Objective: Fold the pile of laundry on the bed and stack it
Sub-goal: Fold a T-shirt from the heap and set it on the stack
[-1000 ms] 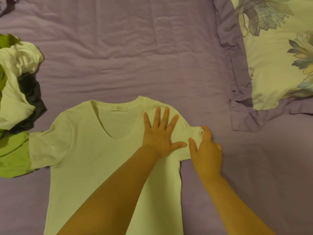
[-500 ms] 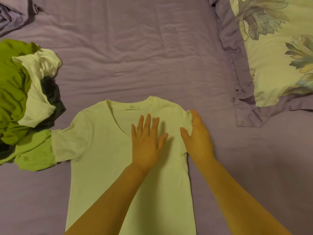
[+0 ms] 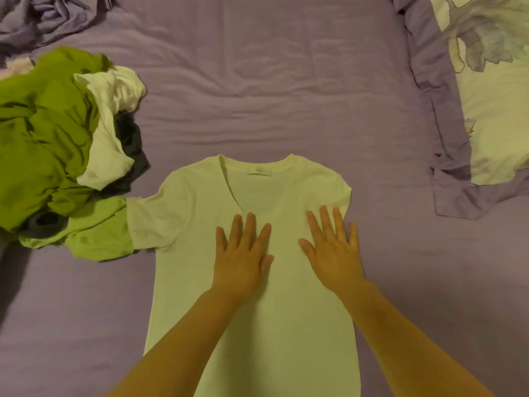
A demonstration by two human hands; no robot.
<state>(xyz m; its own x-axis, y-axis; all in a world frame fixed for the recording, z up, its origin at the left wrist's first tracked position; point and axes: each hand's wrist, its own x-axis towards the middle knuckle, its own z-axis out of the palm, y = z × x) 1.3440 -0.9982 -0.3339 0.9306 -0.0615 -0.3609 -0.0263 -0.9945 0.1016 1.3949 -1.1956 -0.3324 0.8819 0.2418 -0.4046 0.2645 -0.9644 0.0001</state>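
Note:
A white V-neck T-shirt [image 3: 200, 213] lies flat, collar away from me, on the purple bed sheet [image 3: 272, 81]. Its right sleeve is folded under or in, so the right side ends in a straight edge; the left sleeve still sticks out toward the pile. My left hand [image 3: 242, 253] rests flat on the chest, fingers spread. My right hand [image 3: 333, 247] lies flat on the shirt's right side by the folded shoulder. Neither hand grips cloth. A pile of unfolded laundry [image 3: 57, 144] in green, white and dark grey sits at the left, touching the shirt's left sleeve.
A floral pillow [image 3: 492, 116] with a purple border lies at the upper right. Rumpled purple bedding [image 3: 48, 18] bunches at the top left. Bare sheet stretches beyond the collar and to the right of the shirt.
The right sleeve has been folded in from where it stuck out. Both hands have slid down from the shoulder and now lie flat on the chest.

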